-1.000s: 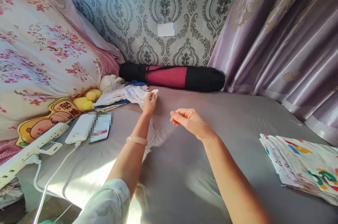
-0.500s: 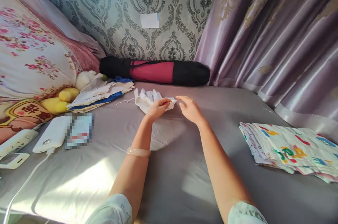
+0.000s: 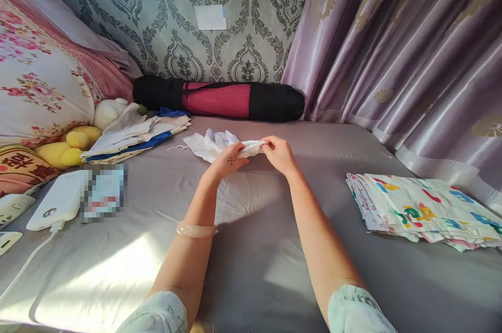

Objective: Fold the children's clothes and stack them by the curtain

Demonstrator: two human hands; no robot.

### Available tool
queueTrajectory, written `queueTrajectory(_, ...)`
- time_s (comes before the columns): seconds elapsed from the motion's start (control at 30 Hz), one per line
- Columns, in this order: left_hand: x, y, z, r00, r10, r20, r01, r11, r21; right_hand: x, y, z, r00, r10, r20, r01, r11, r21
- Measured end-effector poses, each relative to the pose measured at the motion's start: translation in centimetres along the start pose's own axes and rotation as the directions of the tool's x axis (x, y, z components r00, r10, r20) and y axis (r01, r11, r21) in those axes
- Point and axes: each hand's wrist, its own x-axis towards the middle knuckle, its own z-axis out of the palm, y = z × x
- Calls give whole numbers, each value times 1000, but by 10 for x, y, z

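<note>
A crumpled white cloth garment (image 3: 204, 146) with a thin string at its left end lies on the grey sheet, its right part lifted between my hands. My left hand (image 3: 229, 159) is closed on the middle of it, thumb on top. At the right end, my right hand (image 3: 279, 154) pinches the cloth between thumb and fingers. The garment's exact kind cannot be made out, and my left hand hides part of it.
Folded white and blue clothes (image 3: 137, 137) lie on the left by yellow plush toys (image 3: 70, 147). A white power bank (image 3: 60, 199) with a cable sits nearer. Folded patterned cloths (image 3: 423, 210) rest at right. A black and red rolled bag (image 3: 219, 99) lies along the wall.
My right hand has closed on the right end of the white garment, which it was apart from before. That end is now stretched between my hands. The view has shifted slightly.
</note>
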Motion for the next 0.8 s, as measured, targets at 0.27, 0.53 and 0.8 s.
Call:
queueTrajectory(0.27, 3, -19, 8, 926, 75, -370, 50, 947, 317, 2, -18, -32, 912, 18, -409, -80, 988, -135)
queueTrajectory(0.53, 6, 2, 2, 855, -101, -508, 86, 995, -53, -6, -49, -70, 844, -180, -505, 37, 959, -280)
queueTrajectory(0.8, -15, 67, -51, 796, -63, -602, -122, 957, -262, -25, -69, -101, 965, -20, -262, 25, 1000, 17)
